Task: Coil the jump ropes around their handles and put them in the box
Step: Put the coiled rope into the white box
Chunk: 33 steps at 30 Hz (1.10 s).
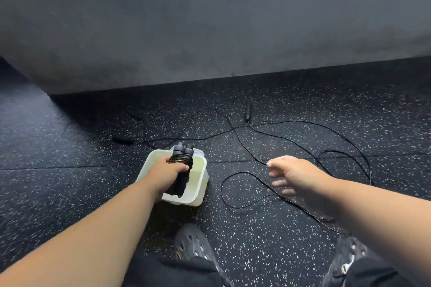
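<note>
Fingers of my left hand (168, 171) curl round a coiled black jump rope with its two handles bundled together (182, 161), held over the pale translucent plastic box (198, 190) on the speckled black rubber floor (70, 147). My right hand (292, 175) hovers spread and empty above loose black ropes (245, 137) sprawling right of the box and beyond it.

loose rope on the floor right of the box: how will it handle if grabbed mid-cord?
Likely floppy: the loose rope lies in slack loops. It probably drags its handle along and may snag where cords cross. Looks thin and light, so the open right hand needs a pinch.
</note>
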{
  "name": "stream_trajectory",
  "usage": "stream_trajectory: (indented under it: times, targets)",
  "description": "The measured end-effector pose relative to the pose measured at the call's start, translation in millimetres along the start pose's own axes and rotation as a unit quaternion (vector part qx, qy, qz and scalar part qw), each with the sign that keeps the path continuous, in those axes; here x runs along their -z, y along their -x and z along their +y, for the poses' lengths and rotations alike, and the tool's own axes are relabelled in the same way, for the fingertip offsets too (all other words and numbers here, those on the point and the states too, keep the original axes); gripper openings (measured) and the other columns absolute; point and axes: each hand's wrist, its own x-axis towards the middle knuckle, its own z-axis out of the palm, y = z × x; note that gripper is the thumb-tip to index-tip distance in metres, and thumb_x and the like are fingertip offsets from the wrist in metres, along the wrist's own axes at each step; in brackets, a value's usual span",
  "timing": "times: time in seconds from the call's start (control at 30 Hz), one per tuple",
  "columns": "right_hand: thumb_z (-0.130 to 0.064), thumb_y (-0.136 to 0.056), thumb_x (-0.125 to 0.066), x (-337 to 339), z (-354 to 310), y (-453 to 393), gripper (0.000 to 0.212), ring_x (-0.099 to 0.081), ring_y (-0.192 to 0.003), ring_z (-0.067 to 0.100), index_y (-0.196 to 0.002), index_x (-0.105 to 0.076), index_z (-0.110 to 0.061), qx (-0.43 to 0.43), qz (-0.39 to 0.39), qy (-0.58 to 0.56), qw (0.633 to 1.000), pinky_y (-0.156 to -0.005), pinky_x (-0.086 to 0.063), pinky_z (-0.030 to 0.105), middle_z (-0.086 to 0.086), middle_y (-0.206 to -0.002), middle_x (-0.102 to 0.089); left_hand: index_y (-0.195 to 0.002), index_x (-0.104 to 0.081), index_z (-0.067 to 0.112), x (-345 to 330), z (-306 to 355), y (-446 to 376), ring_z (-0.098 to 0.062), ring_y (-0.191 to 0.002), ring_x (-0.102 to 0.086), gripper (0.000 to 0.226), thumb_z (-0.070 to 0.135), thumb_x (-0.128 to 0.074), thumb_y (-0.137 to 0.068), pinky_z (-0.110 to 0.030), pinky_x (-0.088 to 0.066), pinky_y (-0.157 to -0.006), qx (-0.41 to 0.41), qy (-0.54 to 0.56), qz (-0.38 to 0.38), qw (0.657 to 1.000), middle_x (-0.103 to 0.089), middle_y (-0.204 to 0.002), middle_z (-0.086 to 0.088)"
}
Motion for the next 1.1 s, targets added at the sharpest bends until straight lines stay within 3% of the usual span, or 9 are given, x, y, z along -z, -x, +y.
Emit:
stream_trajectory:
  times: [0.1, 0.23, 0.43, 0.6, 0.7, 0.77, 0.83, 1.0, 1.1]
  targets:
    - [-0.031, -0.100, -0.060, 2.1, 5.7, -14.3, 0.017, -0.063, -0.083, 0.018, -0.110, -0.067, -0.019, -0.015, -0.004, 0.016, 1.000, -0.076, -0.046, 0.034, 0.009, -0.115, -0.072, -0.107, -0.066, 0.003, 8.9, -13.5, -37.7, -0.031, -0.071, -0.067, 0.015, 0.004, -0.067, -0.092, -0.041, -0.056, -0.066, 0.027, -0.012, 0.033, 0.999, -0.072, -0.085, -0.020]
    - [-0.027, -0.099, -0.060, -0.4, 11.9, -27.5, 0.014, -0.061, -0.080, 0.019, -0.100, -0.066, -0.014, -0.029, -0.009, 0.022, 0.999, -0.071, -0.042, 0.032, 0.006, -0.104, -0.073, -0.110, -0.070, -0.001, 6.8, -47.9, -97.0, -0.031, -0.069, -0.069, 0.037, 0.010, -0.072, -0.075, -0.044, -0.058, -0.068, 0.058, -0.024, 0.037, 0.997, -0.077, -0.096, -0.024]
    - [-0.025, -0.098, -0.061, -0.5, 22.7, -50.2, 0.013, -0.062, -0.076, 0.016, -0.104, -0.071, -0.019, -0.052, -0.018, 0.036, 0.998, -0.072, -0.042, 0.033, 0.002, -0.094, -0.072, -0.094, -0.071, -0.004, -21.0, -73.8, -131.6, -0.030, -0.068, -0.064, 0.006, -0.005, -0.067, -0.089, -0.041, -0.055, -0.073, 0.099, -0.043, 0.030, 0.994, -0.070, -0.077, -0.018]
    - [-0.026, -0.099, -0.061, 2.5, 28.1, -66.1, 0.013, -0.065, -0.075, 0.013, -0.104, -0.071, -0.021, -0.048, -0.004, 0.068, 0.996, -0.074, -0.047, 0.033, 0.005, -0.099, -0.078, -0.088, -0.069, -0.002, -29.5, -112.3, -166.9, -0.030, -0.065, -0.062, 0.011, 0.002, -0.064, -0.096, -0.040, -0.051, -0.070, 0.145, -0.052, -0.017, 0.988, -0.069, -0.071, -0.018]
    - [-0.026, -0.098, -0.061, 3.2, 32.6, -76.6, 0.013, -0.065, -0.074, 0.012, -0.103, -0.072, -0.022, -0.068, 0.002, 0.062, 0.996, -0.073, -0.047, 0.034, 0.004, -0.098, -0.078, -0.099, -0.069, 0.001, -33.1, -132.7, -187.0, -0.033, -0.074, -0.067, 0.007, 0.007, -0.066, -0.098, -0.046, -0.057, -0.082, 0.156, -0.050, -0.030, 0.986, -0.073, -0.082, -0.019]
    - [-0.024, -0.098, -0.060, 2.9, 37.5, -83.0, 0.014, -0.064, -0.074, 0.011, -0.103, -0.072, -0.020, -0.079, -0.001, 0.067, 0.995, -0.073, -0.046, 0.034, 0.000, -0.090, -0.075, -0.114, -0.067, 0.007, -34.7, -161.1, -216.1, -0.037, -0.088, -0.072, 0.025, 0.018, -0.073, -0.093, -0.054, -0.059, -0.093, 0.157, -0.064, -0.045, 0.985, -0.075, -0.099, -0.021]
    - [-0.025, -0.097, -0.060, 2.6, 42.7, -87.2, 0.014, -0.064, -0.076, 0.012, -0.104, -0.072, -0.020, -0.085, -0.002, 0.076, 0.993, -0.073, -0.046, 0.034, -0.001, -0.090, -0.076, -0.122, -0.060, 0.013, -38.4, -176.4, -231.7, -0.038, -0.096, -0.072, 0.048, 0.030, -0.078, -0.081, -0.058, -0.059, -0.092, 0.154, -0.088, -0.044, 0.983, -0.073, -0.109, -0.020]
    - [-0.031, -0.094, -0.063, -0.9, 52.7, -96.0, 0.013, -0.069, -0.077, 0.010, -0.103, -0.073, -0.028, -0.101, 0.000, 0.090, 0.991, -0.072, -0.047, 0.033, 0.000, -0.099, -0.079, -0.122, -0.039, 0.024, -48.3, -130.4, -186.5, -0.030, -0.095, -0.066, 0.059, 0.025, -0.082, -0.082, -0.039, -0.054, -0.084, 0.058, -0.210, 0.002, 0.976, -0.064, -0.104, -0.002]
    - [-0.030, -0.093, -0.064, -2.3, 53.9, -100.7, 0.013, -0.070, -0.077, 0.009, -0.101, -0.073, -0.026, -0.100, 0.003, 0.101, 0.990, -0.073, -0.047, 0.033, -0.003, -0.097, -0.079, -0.146, -0.038, 0.034, -41.0, -132.2, -186.3, -0.032, -0.107, -0.062, 0.068, 0.015, -0.068, -0.087, -0.040, -0.050, -0.094, -0.056, -0.373, -0.022, 0.926, -0.063, -0.123, -0.005]
